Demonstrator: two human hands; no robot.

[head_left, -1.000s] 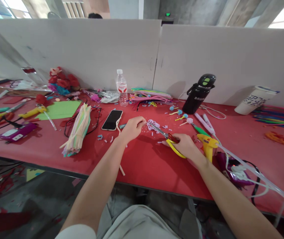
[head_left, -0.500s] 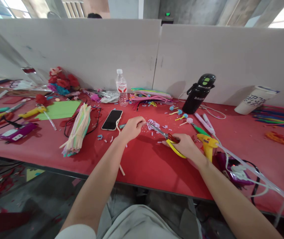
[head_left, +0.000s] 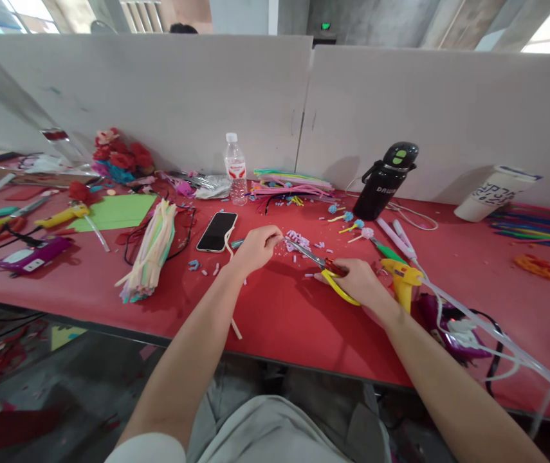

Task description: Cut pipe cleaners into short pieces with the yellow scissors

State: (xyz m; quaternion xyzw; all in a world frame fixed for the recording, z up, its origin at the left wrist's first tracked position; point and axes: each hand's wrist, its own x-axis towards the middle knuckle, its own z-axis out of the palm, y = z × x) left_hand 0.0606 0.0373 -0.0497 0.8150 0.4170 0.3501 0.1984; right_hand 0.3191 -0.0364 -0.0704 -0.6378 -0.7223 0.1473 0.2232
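My left hand (head_left: 259,247) is closed in a pinch, and a small pale end of what looks like a pipe cleaner shows at its fingertips. Most of what it holds is hidden by the fingers. In my right hand (head_left: 356,280) are scissors (head_left: 314,256) with red and yellow handles; their blades point left, the tips close to the left fingertips. Just behind the blades lies a small heap of lilac snippets (head_left: 298,241), with loose bits scattered around. A cream pipe cleaner (head_left: 237,329) shows below my left forearm.
Left of my hands are a phone (head_left: 217,232) and a bundle of pale pipe cleaners (head_left: 149,254). A water bottle (head_left: 236,172) and black flask (head_left: 385,183) stand behind. To the right are a yellow glue gun (head_left: 404,278), purple device (head_left: 453,331) and white cup (head_left: 494,193).
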